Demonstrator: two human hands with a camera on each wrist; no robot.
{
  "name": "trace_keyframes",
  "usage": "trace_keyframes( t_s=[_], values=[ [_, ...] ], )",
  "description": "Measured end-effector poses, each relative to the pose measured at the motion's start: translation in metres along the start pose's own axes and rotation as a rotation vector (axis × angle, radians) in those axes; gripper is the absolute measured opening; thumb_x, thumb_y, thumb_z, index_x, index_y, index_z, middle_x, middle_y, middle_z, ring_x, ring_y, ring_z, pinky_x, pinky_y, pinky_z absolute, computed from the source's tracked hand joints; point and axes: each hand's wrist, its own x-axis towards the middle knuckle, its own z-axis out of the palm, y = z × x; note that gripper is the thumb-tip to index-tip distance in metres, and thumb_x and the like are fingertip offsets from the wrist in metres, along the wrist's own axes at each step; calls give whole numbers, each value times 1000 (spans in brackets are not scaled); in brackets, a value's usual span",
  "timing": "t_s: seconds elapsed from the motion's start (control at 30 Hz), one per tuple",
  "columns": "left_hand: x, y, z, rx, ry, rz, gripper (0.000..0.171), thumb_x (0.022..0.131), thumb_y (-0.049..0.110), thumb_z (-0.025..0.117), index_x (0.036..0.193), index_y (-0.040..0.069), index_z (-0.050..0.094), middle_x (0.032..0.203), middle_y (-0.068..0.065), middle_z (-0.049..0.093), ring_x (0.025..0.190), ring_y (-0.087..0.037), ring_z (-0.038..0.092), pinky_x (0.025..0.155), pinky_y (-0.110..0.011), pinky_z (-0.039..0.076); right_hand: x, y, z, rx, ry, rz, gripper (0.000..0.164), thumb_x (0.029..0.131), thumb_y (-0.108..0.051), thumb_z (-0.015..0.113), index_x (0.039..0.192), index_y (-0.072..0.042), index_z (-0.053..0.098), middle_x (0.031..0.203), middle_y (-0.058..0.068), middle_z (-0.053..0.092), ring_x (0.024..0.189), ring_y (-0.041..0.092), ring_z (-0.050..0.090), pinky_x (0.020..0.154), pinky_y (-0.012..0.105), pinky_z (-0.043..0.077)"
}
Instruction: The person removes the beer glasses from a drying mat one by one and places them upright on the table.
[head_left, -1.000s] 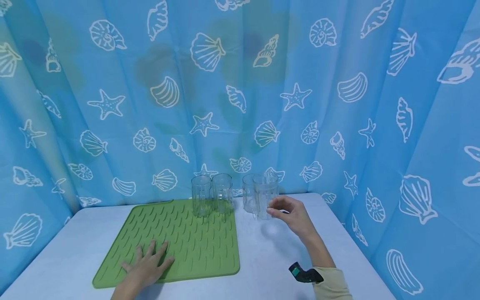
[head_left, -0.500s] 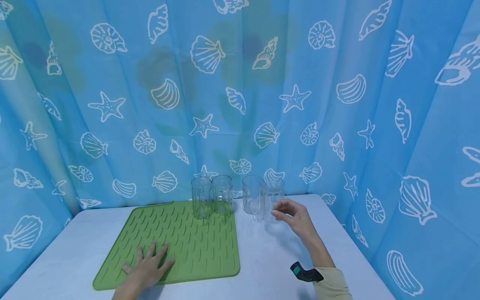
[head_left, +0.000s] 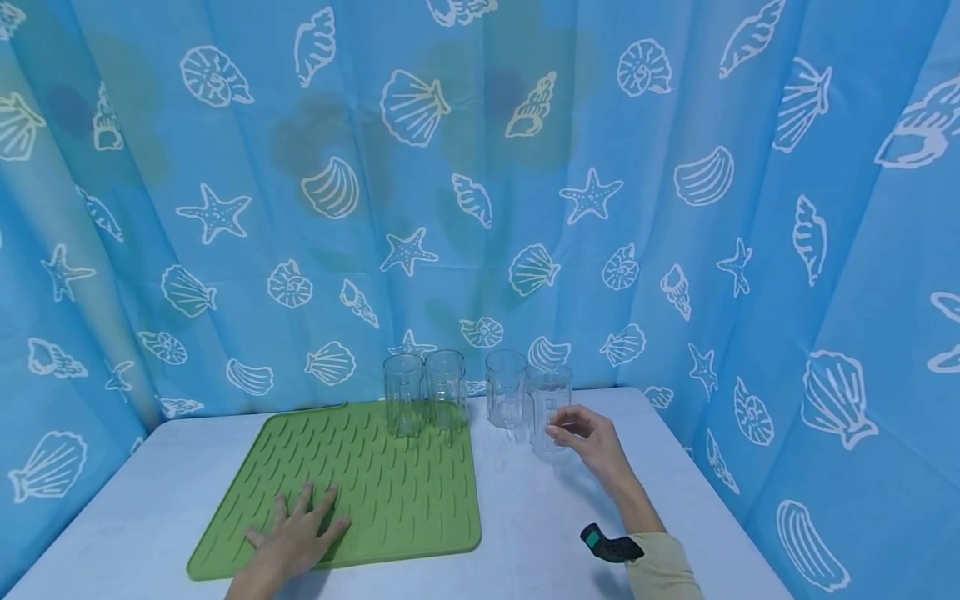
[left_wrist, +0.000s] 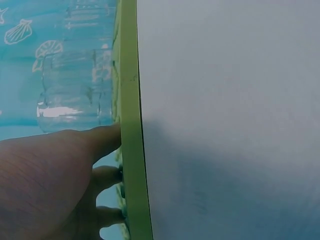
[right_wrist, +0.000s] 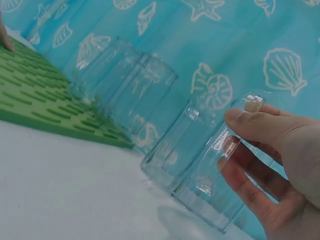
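In the head view my right hand (head_left: 588, 433) pinches the near side of a clear glass mug (head_left: 550, 392), at what looks like its handle. Thumb and curled fingers show around this mug (right_wrist: 215, 175) in the right wrist view. It is upright; whether its base touches the table cannot be told. Just left of it another glass mug (head_left: 506, 383) stands on the white table. Two more glass mugs (head_left: 403, 392) (head_left: 446, 387) stand side by side on the green ridged mat (head_left: 375, 500). Fingers spread, my left hand (head_left: 292, 537) rests on the mat's front left part.
A white table (head_left: 517, 533) extends around the mat, which has a raised green rim (left_wrist: 131, 100). Behind and at both sides hangs a blue curtain (head_left: 465, 275) with white seashells and starfish, close behind the mugs.
My right hand has moved the held mug rightward and slightly nearer, opening a small gap from the mug at its left. The left hand stays in place on the mat.
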Motion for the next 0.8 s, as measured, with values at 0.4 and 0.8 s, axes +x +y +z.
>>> trace_keyframes(
  t_s=[0.4,0.8],
  values=[
    [-2,0,0,-12,15,-2,83,93,70,42,154,15,33,158,-31,16,139,-66,0,89,-93,2,25,43,-1,52,7,6,27,91,-22,72,111,-5,66,111,15,67,95,10,66,80,19,57],
    [0,2,1,-15,22,-2,80,93,69,42,153,17,33,159,-30,17,140,-65,0,90,-93,2,38,62,-1,69,-5,56,36,89,-33,72,115,-9,65,113,11,68,98,9,66,85,22,57]
  ],
)
